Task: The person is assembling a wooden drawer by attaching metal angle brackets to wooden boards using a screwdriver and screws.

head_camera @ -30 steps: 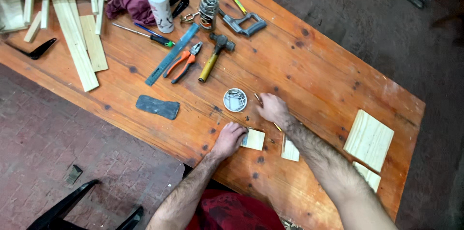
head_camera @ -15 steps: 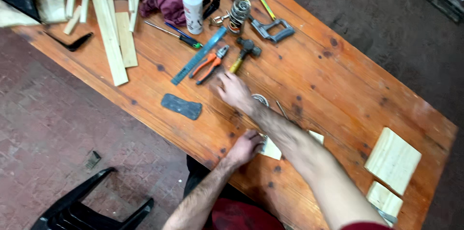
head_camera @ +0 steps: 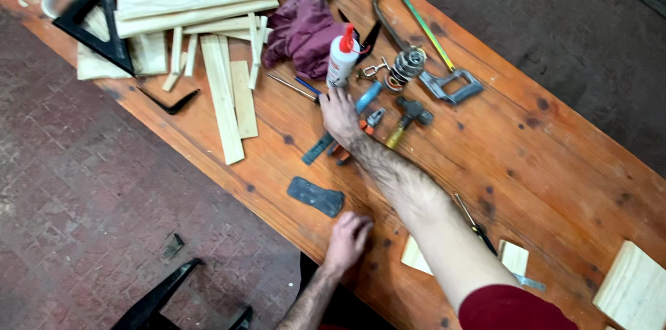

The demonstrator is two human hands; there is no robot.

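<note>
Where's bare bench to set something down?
Bare wood lies right of the hacksaw and hammer, up to the pale wood block. A smaller patch lies between the slats and grey pad. It is crowded around the right hand and glue bottle.

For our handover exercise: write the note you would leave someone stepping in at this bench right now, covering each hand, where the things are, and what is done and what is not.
Right hand: stretched across the wooden bench, resting over the blue ruler and orange-handled pliers, just below the white glue bottle; grip not visible.
Left hand: flat on the bench's near edge, beside the dark flat pad, holding nothing.
Small hammer lies right of the pliers.
Small wood squares lie near the right arm, unjoined.
Glue bottle stands upright, not picked up.
</note>
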